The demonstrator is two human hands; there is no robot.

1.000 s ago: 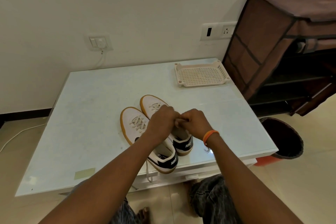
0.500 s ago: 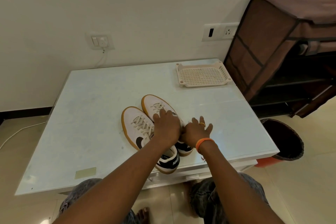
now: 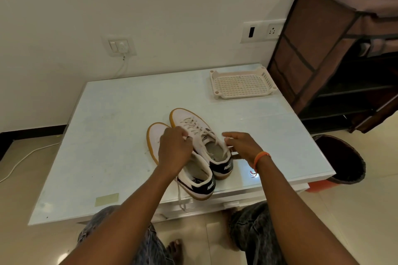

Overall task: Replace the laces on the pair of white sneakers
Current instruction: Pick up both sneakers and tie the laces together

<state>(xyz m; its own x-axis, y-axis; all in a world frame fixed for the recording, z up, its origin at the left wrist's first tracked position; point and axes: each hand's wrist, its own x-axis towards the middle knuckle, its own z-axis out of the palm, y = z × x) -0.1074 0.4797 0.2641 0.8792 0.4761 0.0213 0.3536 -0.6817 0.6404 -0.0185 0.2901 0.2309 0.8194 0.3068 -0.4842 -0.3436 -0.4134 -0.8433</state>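
- Standing side by side near the front edge of the table (image 3: 112,114), toes toward the back edge: two white sneakers with gum soles and dark heel tabs.
- Right sneaker (image 3: 200,133): lace (image 3: 219,142) now loosened at the upper eyelets, its strands drawn out to both sides; half a second ago both hands lay on top of it.
- Left sneaker (image 3: 189,170): one loose lace end (image 3: 180,196) hangs over the front edge of the table.
- Left hand (image 3: 174,148): fingers curled, pinching a lace strand at the right sneaker's tongue; it covers the left sneaker's lacing.
- Right hand (image 3: 243,146): earlier spread flat on the shoe, now lifted to the shoe's outer side, thumb and forefinger pinching a lace strand beside the collar; orange wristband (image 3: 260,157) at the wrist.
- Perforated cream tray (image 3: 243,84): back right corner of the table, position unchanged.
- Yellowish tape patch (image 3: 107,198): front left area of the table.
- Brown fabric shoe rack (image 3: 336,34): right of the table.
- Dark bin (image 3: 342,157): on the floor off the front right corner.
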